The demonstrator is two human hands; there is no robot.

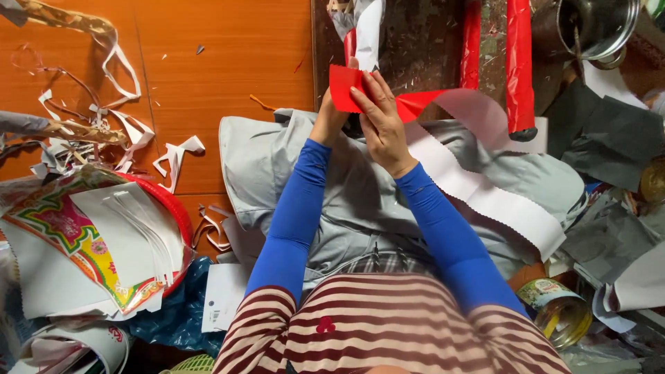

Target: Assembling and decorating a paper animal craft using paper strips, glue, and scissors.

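Note:
Both my hands hold a long paper strip, red on one side and white on the other, with a zigzag edge. My left hand (330, 119) grips the red end (342, 88) from behind. My right hand (379, 119) lies over the front of it with the fingers pressed on the fold. The white length of the strip (485, 194) trails away to the right across a grey cloth (277, 166) on my lap. I wear blue sleeves and a red-and-white striped top.
A red basin (181, 220) at the left holds cut white paper and colourful printed sheets. Paper scraps (90, 138) litter the wooden floor. Two red rolls (519, 62) and a metal pot (599, 24) stand ahead. Grey sheets (609, 138) and a tin can (557, 312) lie at the right.

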